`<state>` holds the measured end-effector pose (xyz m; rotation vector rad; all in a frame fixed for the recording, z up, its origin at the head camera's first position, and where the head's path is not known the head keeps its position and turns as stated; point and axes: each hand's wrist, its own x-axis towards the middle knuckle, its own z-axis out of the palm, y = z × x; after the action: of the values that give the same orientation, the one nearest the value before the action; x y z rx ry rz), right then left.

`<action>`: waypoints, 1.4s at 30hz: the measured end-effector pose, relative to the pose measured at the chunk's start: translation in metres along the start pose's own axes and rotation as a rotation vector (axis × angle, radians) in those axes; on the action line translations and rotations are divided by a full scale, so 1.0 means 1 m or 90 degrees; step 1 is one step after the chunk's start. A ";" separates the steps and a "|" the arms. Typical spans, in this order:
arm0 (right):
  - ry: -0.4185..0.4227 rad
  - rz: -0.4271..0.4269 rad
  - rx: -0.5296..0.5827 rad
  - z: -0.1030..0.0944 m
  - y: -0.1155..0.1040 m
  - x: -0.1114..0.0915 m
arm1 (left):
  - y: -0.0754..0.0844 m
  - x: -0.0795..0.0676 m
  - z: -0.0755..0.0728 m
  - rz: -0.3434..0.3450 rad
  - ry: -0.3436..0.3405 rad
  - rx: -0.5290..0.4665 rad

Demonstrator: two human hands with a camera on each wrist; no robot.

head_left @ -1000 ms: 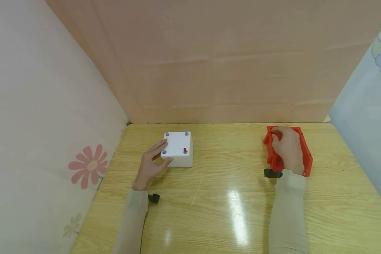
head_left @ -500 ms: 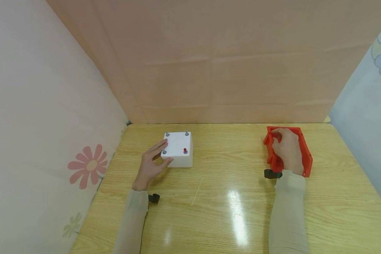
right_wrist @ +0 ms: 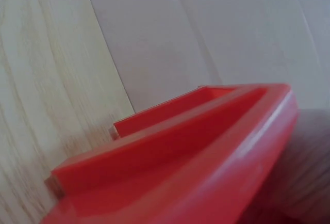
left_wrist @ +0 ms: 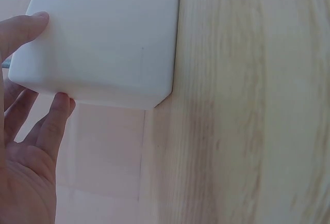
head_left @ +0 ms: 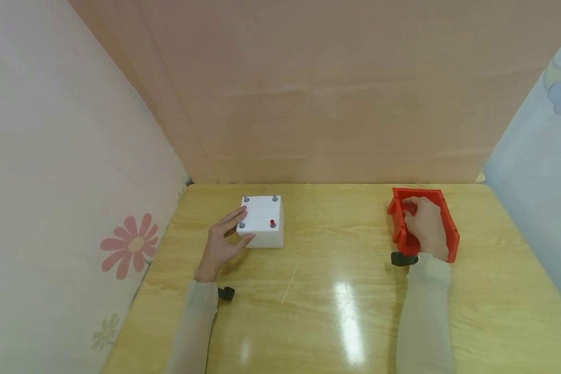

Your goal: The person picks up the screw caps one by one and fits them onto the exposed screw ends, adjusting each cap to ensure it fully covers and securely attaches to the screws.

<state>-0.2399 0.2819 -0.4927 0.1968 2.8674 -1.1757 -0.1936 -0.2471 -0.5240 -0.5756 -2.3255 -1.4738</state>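
A white box (head_left: pixel 262 213) stands on the wooden table, with upright metal bolts at the corners of its top. On the near right bolt sits a small red cap (head_left: pixel 272 222). My left hand (head_left: pixel 219 244) holds the box at its left side, thumb on the near face and fingers along the left top edge. The left wrist view shows the thumb (left_wrist: pixel 31 28) against the white side. At the right, my right hand (head_left: pixel 425 223) reaches down into a red open bin (head_left: pixel 452 236). Its fingers bend, but their tips are hidden, so any small piece between them is unclear.
The table (head_left: pixel 318 275) ends against a brown paper backdrop (head_left: pixel 308 104). A flower-patterned wall (head_left: pixel 75 156) borders it on the left, and a pale blue one (head_left: pixel 537 171) on the right. Black straps with camera mounts (head_left: pixel 226 293) sit on both wrists.
Inside the red bin, my right hand has shifted slightly toward me, its fingers still bent. The left hand and the white box keep their place. The head view has tilted a little.
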 end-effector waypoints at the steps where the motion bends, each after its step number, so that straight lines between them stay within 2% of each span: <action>1: -0.009 0.005 0.000 0.001 0.001 -0.001 | 0.000 -0.001 0.000 -0.002 0.001 0.000; 6: -0.047 0.021 0.008 0.005 0.006 -0.004 | 0.002 -0.007 0.000 -0.018 -0.004 0.004; 12: -0.050 0.007 -0.013 0.010 0.015 -0.004 | 0.003 -0.012 -0.002 -0.018 -0.013 -0.004; 17: -0.051 0.007 -0.013 0.011 0.017 -0.002 | 0.002 -0.009 -0.002 0.001 -0.016 -0.002; 27: -0.053 -0.001 -0.022 0.009 0.013 0.003 | 0.002 -0.003 -0.002 -0.002 -0.015 -0.002; 35: -0.066 0.050 -0.007 0.007 0.014 0.003 | 0.002 -0.002 -0.002 0.001 -0.017 0.000; 42: -0.058 0.053 -0.003 0.008 0.015 0.004 | 0.002 -0.002 -0.002 0.005 -0.011 0.003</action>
<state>-0.2419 0.2873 -0.5094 0.2535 2.7548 -1.1331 -0.1907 -0.2484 -0.5222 -0.5984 -2.3366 -1.4661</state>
